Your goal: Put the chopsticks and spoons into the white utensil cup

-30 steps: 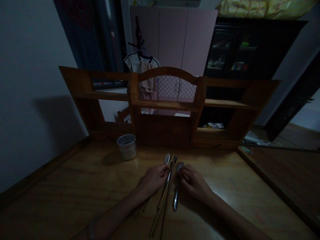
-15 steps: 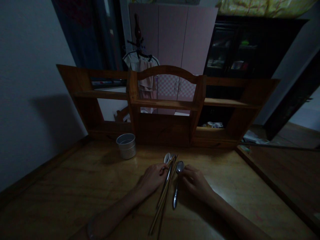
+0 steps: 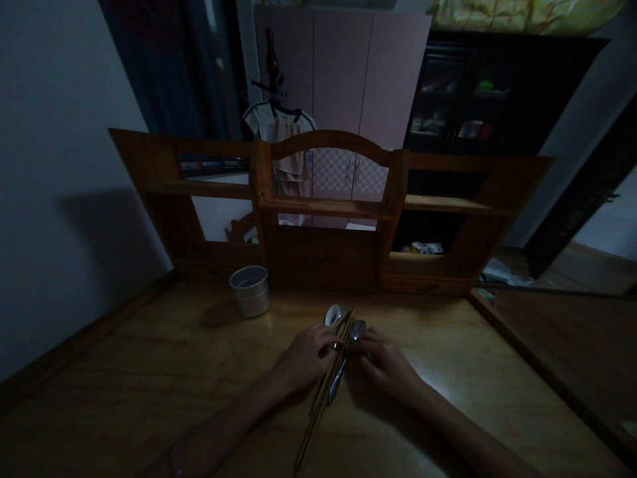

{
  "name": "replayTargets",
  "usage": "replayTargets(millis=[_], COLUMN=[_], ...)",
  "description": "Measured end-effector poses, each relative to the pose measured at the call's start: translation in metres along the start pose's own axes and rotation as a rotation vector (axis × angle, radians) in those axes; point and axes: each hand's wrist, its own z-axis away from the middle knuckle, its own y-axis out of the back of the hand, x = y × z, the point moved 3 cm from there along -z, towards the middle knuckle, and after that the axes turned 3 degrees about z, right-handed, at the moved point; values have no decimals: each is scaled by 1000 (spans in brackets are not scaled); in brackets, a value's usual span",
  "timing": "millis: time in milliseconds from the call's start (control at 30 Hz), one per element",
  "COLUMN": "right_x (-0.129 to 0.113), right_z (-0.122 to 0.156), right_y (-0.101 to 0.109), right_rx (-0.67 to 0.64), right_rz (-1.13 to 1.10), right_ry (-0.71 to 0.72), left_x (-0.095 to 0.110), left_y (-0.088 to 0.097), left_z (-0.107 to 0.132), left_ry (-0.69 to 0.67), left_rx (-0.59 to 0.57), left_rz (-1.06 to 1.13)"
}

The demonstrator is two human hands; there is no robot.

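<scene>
On the wooden table, a loose bundle of thin chopsticks (image 3: pixel 318 406) lies slantwise between my hands. My left hand (image 3: pixel 307 355) is closed over the chopsticks from the left, thumb and fingertips pressed on their upper part. A metal spoon (image 3: pixel 357 328) lies along the bundle's right side, its handle slanting beneath the chopsticks toward me. My right hand (image 3: pixel 385 362) has its fingers pinched at the neck of this spoon, close to the left fingertips. A white spoon (image 3: pixel 332 315) shows its bowl just beyond my left hand; another metal spoon bowl beside it is partly hidden.
A grey metal cup (image 3: pixel 251 292) stands upright on the table at the back left. Behind it rises a wooden shelf rack (image 3: pixel 326 259) along the table's far edge. A wall (image 3: pixel 64 232) borders the left side, and a raised wooden edge (image 3: pixel 542 372) runs along the right.
My right hand has shifted left with the metal spoon, whose handle has swung left against the bundle. The chopsticks now lie closer together. My left fingers have moved slightly right.
</scene>
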Motion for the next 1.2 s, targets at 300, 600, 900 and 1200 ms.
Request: replayTargets(millis=[300,600,900,1200], right_x=[0,1,1,1], right_z=[-2,-1,0,-1], right_y=[1,0,1,0], right_rx=[34,38,43,44], right_rz=[3,17,13,30], right_ry=[-20,-37,-27,-30], left_x=[0,-15,-24,-23], left_y=[1,3,1,3], left_z=[-1,-1,2,2], left_ry=[4,203,281,313], left_rx=[76,134,111,123], left_rz=[-25,-35,-79,-92])
